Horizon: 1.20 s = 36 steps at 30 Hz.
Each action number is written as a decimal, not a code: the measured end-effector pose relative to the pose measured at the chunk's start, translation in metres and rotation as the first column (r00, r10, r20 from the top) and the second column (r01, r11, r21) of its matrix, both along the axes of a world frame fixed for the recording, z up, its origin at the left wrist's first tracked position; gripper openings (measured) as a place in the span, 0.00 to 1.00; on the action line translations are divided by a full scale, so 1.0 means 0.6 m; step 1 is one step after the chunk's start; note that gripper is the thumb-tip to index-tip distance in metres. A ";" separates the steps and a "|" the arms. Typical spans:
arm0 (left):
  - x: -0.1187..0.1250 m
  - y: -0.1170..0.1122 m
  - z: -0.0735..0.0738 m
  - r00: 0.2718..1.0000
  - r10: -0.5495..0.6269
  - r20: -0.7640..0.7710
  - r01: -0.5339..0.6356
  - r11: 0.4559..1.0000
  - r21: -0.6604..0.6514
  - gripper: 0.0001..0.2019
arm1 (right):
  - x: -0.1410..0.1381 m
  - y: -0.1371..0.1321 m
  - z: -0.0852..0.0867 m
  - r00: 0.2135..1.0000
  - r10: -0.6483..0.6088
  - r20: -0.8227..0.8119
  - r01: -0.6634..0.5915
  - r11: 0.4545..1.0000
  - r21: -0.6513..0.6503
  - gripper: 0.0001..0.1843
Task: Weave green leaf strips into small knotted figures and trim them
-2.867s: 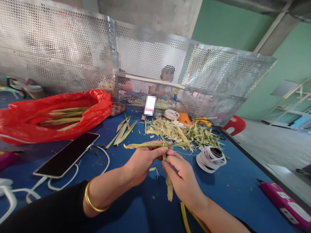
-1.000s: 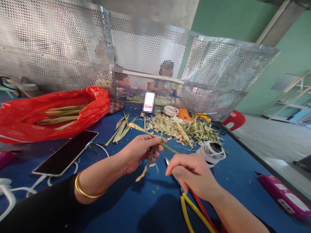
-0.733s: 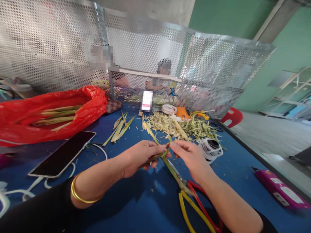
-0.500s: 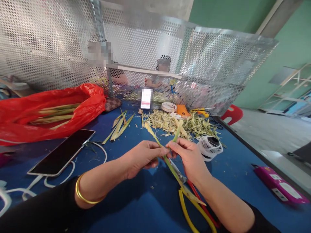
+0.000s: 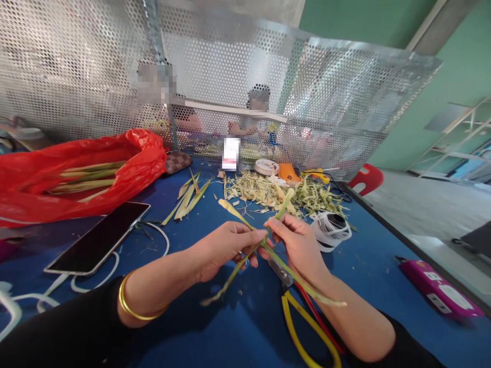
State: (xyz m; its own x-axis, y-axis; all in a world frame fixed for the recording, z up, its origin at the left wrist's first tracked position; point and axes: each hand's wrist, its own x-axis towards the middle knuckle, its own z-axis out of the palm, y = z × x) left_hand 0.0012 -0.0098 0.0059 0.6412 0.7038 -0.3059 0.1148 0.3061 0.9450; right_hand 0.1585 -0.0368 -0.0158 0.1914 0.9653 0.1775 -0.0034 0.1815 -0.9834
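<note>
Two long green-yellow plant strips cross in an X between my hands over the blue table. My left hand (image 5: 233, 243) pinches them near the crossing. One strip (image 5: 235, 210) runs from upper left to lower right, its thin end lying in front of my right wrist. My right hand (image 5: 297, 240) grips the other plant strip (image 5: 284, 203), which slants from upper right to lower left and ends in a thin brownish tip. Beneath my right hand lie scissors with yellow handles (image 5: 288, 317) and a red-handled tool (image 5: 312, 304). A spool of white cord (image 5: 332, 231) stands just right of that hand.
Plant scraps (image 5: 264, 191) are heaped at the back, with loose leaf pieces (image 5: 187, 197) to their left. A red plastic bag (image 5: 146, 153) holds more stalks. A dark phone (image 5: 99, 237) with white cable and a purple pack (image 5: 439, 289) flank my arms. A perforated metal screen (image 5: 222, 66) stands behind.
The second strip's lower end has swung out to the lower left, so the strips now cross openly. My right hand has shifted slightly up and right; my left hand stays nearly in place.
</note>
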 end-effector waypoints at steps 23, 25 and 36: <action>-0.004 0.017 -0.001 0.932 0.279 0.232 -0.255 0.958 -0.130 0.10 | -0.002 0.009 -0.014 0.992 0.054 -0.112 -0.068 0.989 -0.130 0.15; -0.006 0.022 -0.002 0.902 0.334 0.272 -0.298 0.940 -0.166 0.07 | -0.010 0.004 -0.017 0.984 0.134 -0.122 -0.155 0.970 -0.185 0.14; 0.005 0.011 -0.018 0.894 0.363 0.262 -0.337 0.931 -0.140 0.10 | -0.035 -0.020 -0.018 0.956 0.255 0.147 -0.216 0.947 -0.240 0.14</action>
